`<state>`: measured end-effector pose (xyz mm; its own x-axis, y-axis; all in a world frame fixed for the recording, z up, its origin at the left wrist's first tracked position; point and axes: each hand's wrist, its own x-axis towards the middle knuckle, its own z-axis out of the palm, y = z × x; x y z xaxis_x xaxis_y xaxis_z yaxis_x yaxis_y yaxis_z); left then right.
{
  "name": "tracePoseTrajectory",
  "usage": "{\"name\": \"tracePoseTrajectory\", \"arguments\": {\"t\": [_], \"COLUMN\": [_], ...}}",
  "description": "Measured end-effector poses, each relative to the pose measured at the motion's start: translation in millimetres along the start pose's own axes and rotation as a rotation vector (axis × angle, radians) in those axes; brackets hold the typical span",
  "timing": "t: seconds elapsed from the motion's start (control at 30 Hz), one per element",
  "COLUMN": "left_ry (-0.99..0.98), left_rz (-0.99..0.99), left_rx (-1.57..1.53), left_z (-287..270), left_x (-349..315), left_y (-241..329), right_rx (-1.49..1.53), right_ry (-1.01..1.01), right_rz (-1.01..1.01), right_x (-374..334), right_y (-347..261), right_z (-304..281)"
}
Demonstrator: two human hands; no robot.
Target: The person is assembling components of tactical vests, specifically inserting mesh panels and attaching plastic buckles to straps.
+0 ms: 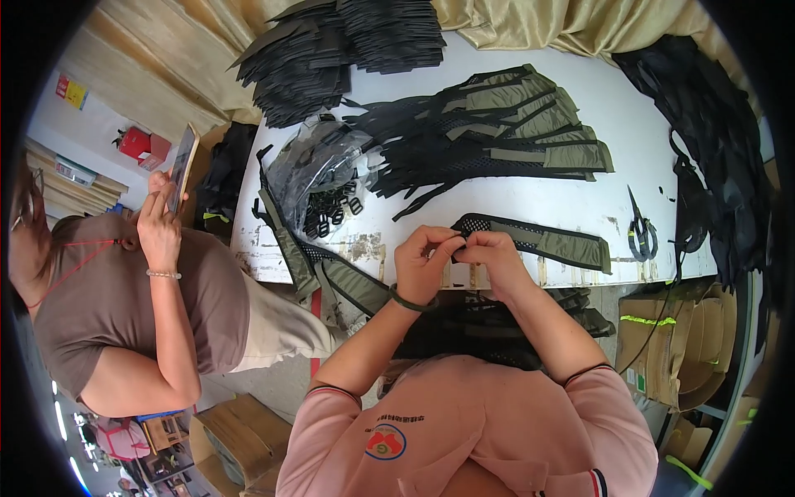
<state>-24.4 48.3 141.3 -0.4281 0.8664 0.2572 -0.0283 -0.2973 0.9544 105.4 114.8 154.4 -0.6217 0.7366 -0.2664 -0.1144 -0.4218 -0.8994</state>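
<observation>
Two bare hands meet over one olive-and-black panel, which lies near the front edge of the bench with its mesh end up at the fingertips. Left hand and right hand are both pinched tight on that narrow end, nearly touching, which looks like the sensible grip for something so small and fiddly. (Can't tell if there's a buckle in there; the fingers hide most of it.) The wide end just rests flat to the right, so I'd guess the bench takes the weight and the fingertips only have to manage the tip.

Just left of the hands, another olive panel droops over the edge. Past it, loose black buckles spill beside a clear plastic bag, within easy reach of the left hand. Further back, a fanned pile of similar panels has its wide ends all facing right, probably so single pieces lift off easily. Scissors sit off to the right, out of the way but handy. Tall black stacks fill the far side, and a co-worker stands at left holding a tablet.
</observation>
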Motion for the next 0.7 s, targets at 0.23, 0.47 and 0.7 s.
{"name": "tracePoseTrajectory", "arguments": {"t": [0.23, 0.47, 0.7], "left_ry": [-0.23, -0.295, -0.26], "left_rz": [0.111, 0.102, 0.12], "left_rx": [0.248, 0.117, 0.045], "left_z": [-12.8, -17.3, -9.3], "left_x": [-5.8, -13.3, -10.9], "left_y": [-0.5, -6.4, -3.2], "right_rx": [0.031, 0.036, 0.163], "right_ry": [-0.043, -0.111, -0.121], "right_rz": [0.08, 0.027, -0.081], "right_x": [-0.6, -8.5, -13.7], "right_y": [6.4, 6.1, 9.0], "right_z": [-17.6, -14.8, -14.6]}}
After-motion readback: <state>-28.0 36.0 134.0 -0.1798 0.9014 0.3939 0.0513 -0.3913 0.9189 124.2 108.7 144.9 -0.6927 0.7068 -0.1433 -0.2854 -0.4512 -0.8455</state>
